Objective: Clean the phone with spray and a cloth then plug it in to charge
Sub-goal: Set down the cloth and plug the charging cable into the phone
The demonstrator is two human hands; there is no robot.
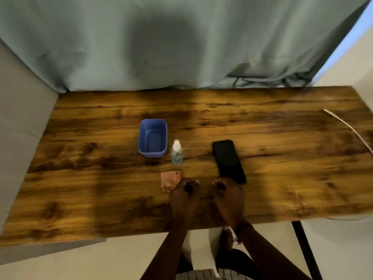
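Note:
A black phone [228, 160] lies flat on the wooden table [101, 188], screen dark. Left of it stands a small clear spray bottle [177, 152] with a white cap. A crumpled pink cloth [169, 179] lies in front of the bottle. My left hand [185, 196] rests on the table with fingers curled, its knuckles touching the cloth's right edge. My right hand [229, 196] rests beside it, fingers curled, just in front of the phone's near end. Neither hand holds anything. A white charging cable [349, 128] lies at the far right of the table.
A blue plastic tub [152, 138] stands behind and left of the bottle. A grey-green curtain [181, 47] hangs behind the table. A black table leg [304, 247] shows at the lower right. The table's near edge runs just under my wrists.

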